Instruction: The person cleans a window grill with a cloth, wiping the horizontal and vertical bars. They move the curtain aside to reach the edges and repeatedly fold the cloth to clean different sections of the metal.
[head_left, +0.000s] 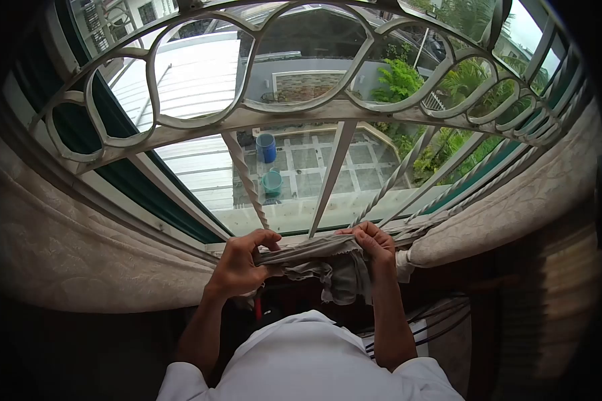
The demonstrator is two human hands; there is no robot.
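Observation:
A crumpled grey cloth [324, 257] is stretched between my two hands, just above the window sill, with its loose folds hanging down. My left hand [242, 262] is closed on the cloth's left end, fingers curled over it. At the other end, my right hand [374, 244] pinches the cloth between thumb and fingers. Directly beyond the hands stand the white window bars [332, 177], some of them twisted.
A metal grille with oval loops [294, 110] spans the window. Patterned curtains hang at the left [93, 247] and right [502, 207]. Outside are a blue barrel [265, 147], a green bucket [271, 183] and a white corrugated roof [194, 100].

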